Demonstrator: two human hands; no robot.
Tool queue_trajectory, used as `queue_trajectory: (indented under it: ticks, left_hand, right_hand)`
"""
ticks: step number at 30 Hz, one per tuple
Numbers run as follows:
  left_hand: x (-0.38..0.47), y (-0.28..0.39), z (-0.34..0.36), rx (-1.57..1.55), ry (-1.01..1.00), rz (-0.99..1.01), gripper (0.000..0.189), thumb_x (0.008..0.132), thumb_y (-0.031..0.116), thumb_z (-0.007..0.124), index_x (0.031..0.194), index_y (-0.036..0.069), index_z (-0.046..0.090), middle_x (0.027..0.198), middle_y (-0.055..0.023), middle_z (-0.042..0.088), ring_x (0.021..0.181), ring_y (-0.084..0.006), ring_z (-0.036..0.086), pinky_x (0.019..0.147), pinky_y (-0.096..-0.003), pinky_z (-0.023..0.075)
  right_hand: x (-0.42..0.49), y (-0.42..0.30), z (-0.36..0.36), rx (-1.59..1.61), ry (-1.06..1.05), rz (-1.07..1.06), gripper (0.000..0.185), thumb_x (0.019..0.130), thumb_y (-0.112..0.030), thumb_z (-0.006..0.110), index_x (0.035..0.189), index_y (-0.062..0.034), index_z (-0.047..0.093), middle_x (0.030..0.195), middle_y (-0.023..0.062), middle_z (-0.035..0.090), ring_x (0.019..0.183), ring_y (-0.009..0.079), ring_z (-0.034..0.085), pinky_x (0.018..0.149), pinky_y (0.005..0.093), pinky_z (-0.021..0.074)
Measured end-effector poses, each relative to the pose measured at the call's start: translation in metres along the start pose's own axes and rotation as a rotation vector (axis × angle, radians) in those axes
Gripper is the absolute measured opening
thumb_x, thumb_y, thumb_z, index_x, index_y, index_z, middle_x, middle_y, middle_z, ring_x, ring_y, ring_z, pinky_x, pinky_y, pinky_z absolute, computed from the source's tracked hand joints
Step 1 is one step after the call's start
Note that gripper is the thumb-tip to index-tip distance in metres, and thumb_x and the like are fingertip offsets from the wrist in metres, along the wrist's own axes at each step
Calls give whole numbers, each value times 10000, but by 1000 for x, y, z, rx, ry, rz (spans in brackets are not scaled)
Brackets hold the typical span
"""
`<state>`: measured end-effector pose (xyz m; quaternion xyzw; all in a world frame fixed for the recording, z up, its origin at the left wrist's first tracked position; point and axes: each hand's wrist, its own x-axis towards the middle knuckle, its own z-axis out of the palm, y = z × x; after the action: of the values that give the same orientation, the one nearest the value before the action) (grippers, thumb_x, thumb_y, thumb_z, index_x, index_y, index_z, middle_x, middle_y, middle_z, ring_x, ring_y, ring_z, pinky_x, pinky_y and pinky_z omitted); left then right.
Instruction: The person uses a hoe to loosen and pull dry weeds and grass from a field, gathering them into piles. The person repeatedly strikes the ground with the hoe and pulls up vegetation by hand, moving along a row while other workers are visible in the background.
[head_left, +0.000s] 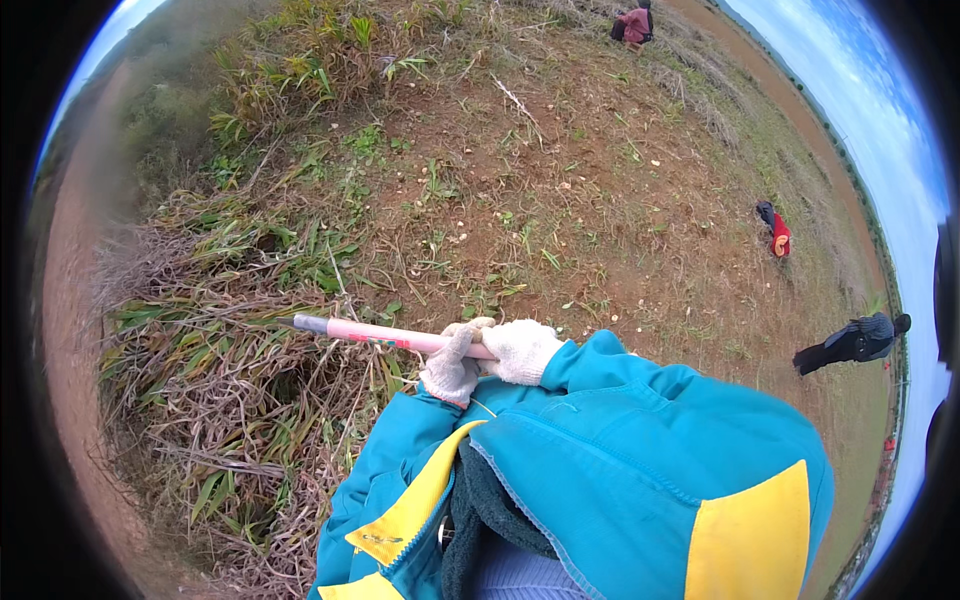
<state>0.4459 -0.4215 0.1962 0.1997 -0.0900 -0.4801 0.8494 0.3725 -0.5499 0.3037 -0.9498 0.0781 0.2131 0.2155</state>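
My left hand, in a whitish knit work glove, is wrapped around the pink handle of a hand tool. Close beside it, my right hand in a similar glove grips the handle's near end. The handle points left and has a grey metal collar at its far end. A thin dark tip shows beyond the collar; the kind of tool head cannot be told. Under and beyond the tool lies a heap of cut or withered leafy plants. Teal sleeves with yellow jacket parts fill the lower view.
Brown soil with scattered weeds and small pale bits stretches ahead. Leafy plants stand at the upper left. A crouching person is far off at the top, a standing person at the right. A red and dark shape lies between them, unclear.
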Motion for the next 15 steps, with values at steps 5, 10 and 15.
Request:
queue_trajectory:
  ticks: [5, 10, 15]
  left_hand:
    - [22, -8, 8, 9, -23, -100, 172, 891, 186, 664, 997, 63, 606, 1224, -170, 576, 1076, -301, 577, 958, -464, 461]
    - [54, -24, 18, 97, -31, -217, 184, 883, 158, 669, 1027, 55, 618, 1231, -144, 582, 1082, -269, 574, 969, -431, 453]
    - [95, -49, 28, 194, -46, -300, 221, 864, 225, 695, 1011, 69, 638, 1225, -141, 587, 1118, -283, 553, 994, -446, 424]
  right_hand:
    - [-6, 23, -3, 42, 29, 70, 327, 827, -366, 640, 987, -82, 613, 868, 185, 673, 810, 377, 657, 712, 491, 520]
    - [-14, 54, -10, 154, 135, 119, 323, 814, -368, 643, 926, -66, 628, 851, 191, 671, 802, 377, 656, 710, 488, 518]
    - [-24, 96, -26, 240, 119, 200, 324, 799, -319, 644, 1003, -67, 635, 900, 193, 676, 858, 368, 655, 758, 475, 519]
